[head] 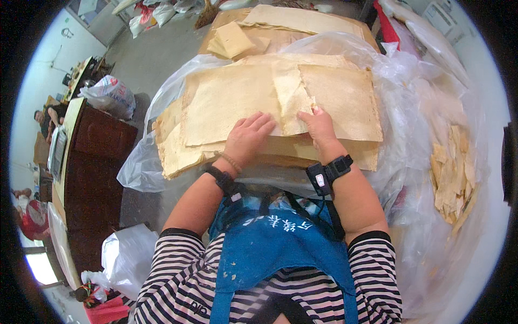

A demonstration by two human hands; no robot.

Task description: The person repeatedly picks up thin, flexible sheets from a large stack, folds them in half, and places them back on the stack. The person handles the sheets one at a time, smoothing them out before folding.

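Note:
Thin pale-yellow sheets (230, 101) lie stacked before me on clear plastic film (162, 101). They look like dried tofu skin, though I cannot be sure. My left hand (251, 131) rests flat on the upper sheet with nothing gripped. Right of it, my right hand (317, 123) pinches the torn edge of a sheet piece (340, 101) between thumb and fingers. A ragged, paler strip (289, 97) shows between the left and right portions of the top layer. More sheets with rough edges (172, 150) stick out beneath, at the left and near sides.
Beyond the stack, folded squares (231, 39) and a long sheet pile (303, 20) lie on a wooden board (210, 34). Broken sheet scraps (453, 178) lie on plastic at the right. A dark red cabinet (101, 162) stands left, with a person (50, 117) beyond it.

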